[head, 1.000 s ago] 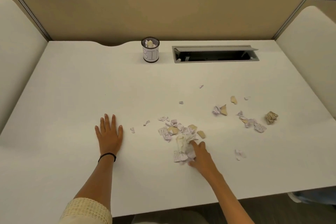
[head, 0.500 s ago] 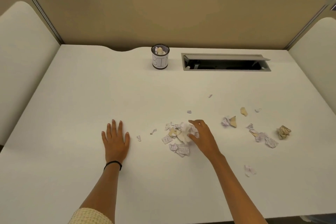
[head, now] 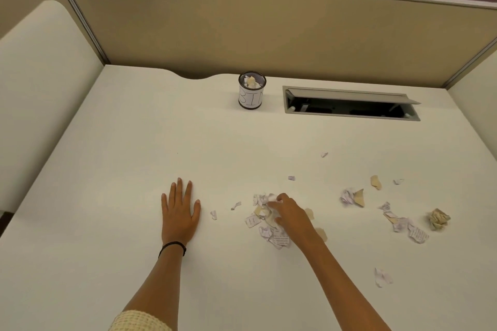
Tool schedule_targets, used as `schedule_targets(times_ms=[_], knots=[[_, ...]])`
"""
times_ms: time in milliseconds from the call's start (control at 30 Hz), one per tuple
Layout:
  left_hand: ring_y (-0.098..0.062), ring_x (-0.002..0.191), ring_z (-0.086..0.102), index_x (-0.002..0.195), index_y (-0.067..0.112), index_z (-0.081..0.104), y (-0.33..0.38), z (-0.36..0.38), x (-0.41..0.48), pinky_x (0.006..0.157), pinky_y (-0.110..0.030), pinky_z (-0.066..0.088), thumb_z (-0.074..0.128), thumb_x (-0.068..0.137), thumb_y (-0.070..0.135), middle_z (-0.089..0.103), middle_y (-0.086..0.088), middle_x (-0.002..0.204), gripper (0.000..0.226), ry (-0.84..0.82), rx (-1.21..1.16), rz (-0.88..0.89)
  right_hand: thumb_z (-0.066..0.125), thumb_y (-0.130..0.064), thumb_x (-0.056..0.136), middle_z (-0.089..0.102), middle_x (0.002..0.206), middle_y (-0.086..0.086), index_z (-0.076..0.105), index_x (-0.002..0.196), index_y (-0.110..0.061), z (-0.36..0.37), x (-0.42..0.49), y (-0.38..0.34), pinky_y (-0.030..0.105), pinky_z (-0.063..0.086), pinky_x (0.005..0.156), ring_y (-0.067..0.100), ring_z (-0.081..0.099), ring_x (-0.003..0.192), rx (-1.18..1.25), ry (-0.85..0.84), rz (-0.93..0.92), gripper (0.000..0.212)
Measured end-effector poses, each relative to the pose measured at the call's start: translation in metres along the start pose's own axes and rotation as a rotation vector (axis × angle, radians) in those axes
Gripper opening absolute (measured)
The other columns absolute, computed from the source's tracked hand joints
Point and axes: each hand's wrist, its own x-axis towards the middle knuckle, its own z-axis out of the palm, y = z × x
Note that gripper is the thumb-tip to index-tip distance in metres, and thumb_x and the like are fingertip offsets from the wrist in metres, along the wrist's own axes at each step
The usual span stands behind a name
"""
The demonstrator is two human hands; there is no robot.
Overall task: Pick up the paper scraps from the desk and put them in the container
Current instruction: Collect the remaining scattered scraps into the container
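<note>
Torn white and tan paper scraps (head: 274,238) lie scattered over the right half of the white desk (head: 134,142). My right hand (head: 291,213) rests on the middle pile, its fingers curled around a crumpled white wad (head: 267,199). My left hand (head: 180,209) lies flat on the desk, palm down, fingers spread, holding nothing. A small black mesh cup labelled BIN (head: 252,90) stands at the back of the desk with scraps inside. A crumpled tan ball (head: 438,219) sits at the far right.
An open cable tray slot (head: 349,105) is set into the desk to the right of the cup. Tan partition walls (head: 269,29) close the back and sides. Loose scraps lie near the right front edge (head: 382,277).
My right hand has moved forward across the pile, away from me, gathering the white wad as it went. The left hand stays flat. The camera has tilted up a little.
</note>
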Motion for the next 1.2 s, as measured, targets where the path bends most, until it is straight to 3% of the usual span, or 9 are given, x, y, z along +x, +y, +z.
schedule_targets(times_ms=[100, 267, 333, 467, 667, 767, 967, 1100, 1200], knots=[[-0.023, 0.146, 0.005, 0.149, 0.017, 0.015, 0.001, -0.001, 0.000, 0.119, -0.044, 0.001, 0.005, 0.085, 0.050, 0.007, -0.006, 0.158, 0.073, 0.013, -0.024, 0.000, 0.044, -0.012, 0.093, 0.052, 0.111, 0.008, 0.054, 0.113, -0.006, 0.007, 0.011, -0.004, 0.033, 0.042, 0.072, 0.026, 0.054, 0.091, -0.020, 0.030, -0.033, 0.024], [-0.022, 0.146, 0.004, 0.149, 0.017, 0.014, 0.000, 0.000, 0.002, 0.118, -0.047, -0.001, 0.006, 0.088, 0.045, 0.004, -0.006, 0.158, 0.068, 0.006, 0.009, 0.027, 0.046, -0.007, 0.091, 0.042, 0.082, -0.010, 0.062, 0.102, -0.003, 0.009, 0.023, -0.004, 0.022, 0.035, 0.063, 0.015, 0.047, 0.085, 0.085, 0.063, 0.038, 0.020], [-0.019, 0.146, -0.001, 0.149, 0.019, 0.010, -0.002, 0.001, 0.004, 0.118, -0.046, -0.005, 0.007, 0.090, 0.043, 0.000, -0.003, 0.158, 0.064, -0.012, 0.035, 0.074, 0.049, -0.007, 0.090, 0.046, 0.085, 0.001, 0.063, 0.094, 0.002, 0.003, 0.032, -0.003, 0.027, 0.033, 0.063, 0.025, 0.057, 0.085, 0.104, 0.038, 0.092, 0.017], [-0.016, 0.146, -0.005, 0.149, 0.020, 0.005, -0.006, 0.004, 0.009, 0.118, -0.041, -0.008, 0.009, 0.091, 0.045, -0.002, -0.001, 0.158, 0.063, -0.026, 0.024, 0.097, 0.054, -0.004, 0.087, 0.062, 0.107, 0.021, 0.067, 0.097, 0.004, -0.017, 0.052, 0.002, 0.034, 0.045, 0.080, 0.030, 0.061, 0.101, 0.242, 0.011, 0.198, 0.018], [-0.014, 0.145, -0.008, 0.149, 0.019, 0.005, -0.007, 0.003, 0.024, 0.119, -0.035, -0.007, 0.010, 0.090, 0.051, -0.003, 0.000, 0.158, 0.068, -0.018, -0.031, 0.096, 0.063, 0.005, 0.079, 0.072, 0.091, 0.020, 0.073, 0.086, 0.004, -0.056, 0.084, 0.013, 0.004, 0.040, 0.058, 0.028, 0.066, 0.084, 0.420, 0.194, 0.205, 0.012], [-0.013, 0.145, -0.009, 0.149, 0.020, 0.003, -0.006, 0.002, 0.033, 0.119, -0.033, -0.007, 0.009, 0.089, 0.053, -0.005, 0.001, 0.158, 0.069, -0.017, -0.034, 0.099, 0.067, 0.003, 0.077, 0.072, 0.088, 0.017, 0.073, 0.082, 0.002, -0.076, 0.106, 0.017, -0.003, 0.039, 0.059, 0.021, 0.063, 0.078, 0.507, 0.309, 0.204, 0.007], [-0.014, 0.146, -0.007, 0.150, 0.021, 0.007, -0.010, 0.002, 0.054, 0.118, -0.029, -0.009, 0.018, 0.088, 0.057, -0.002, 0.002, 0.158, 0.072, -0.013, -0.051, 0.106, 0.072, -0.003, 0.076, 0.067, 0.083, 0.007, 0.074, 0.088, 0.000, -0.126, 0.163, 0.012, 0.000, 0.041, 0.056, 0.016, 0.058, 0.078, 0.602, 0.447, 0.198, 0.012], [-0.013, 0.146, -0.006, 0.150, 0.023, 0.007, -0.015, 0.003, 0.066, 0.118, -0.029, -0.007, 0.025, 0.089, 0.058, -0.001, 0.003, 0.159, 0.073, -0.018, -0.033, 0.121, 0.072, -0.004, 0.076, 0.064, 0.080, 0.006, 0.073, 0.092, 0.001, -0.168, 0.209, 0.004, 0.021, 0.046, 0.061, 0.019, 0.058, 0.074, 0.696, 0.558, 0.175, 0.017], [-0.012, 0.146, -0.004, 0.150, 0.024, 0.008, -0.016, 0.005, 0.069, 0.118, -0.030, -0.005, 0.030, 0.090, 0.056, 0.001, 0.003, 0.159, 0.072, -0.017, -0.051, 0.119, 0.071, -0.004, 0.075, 0.066, 0.081, 0.010, 0.072, 0.092, 0.002, -0.191, 0.243, -0.002, 0.023, 0.048, 0.058, 0.012, 0.057, 0.063, 0.780, 0.624, 0.200, 0.018]])
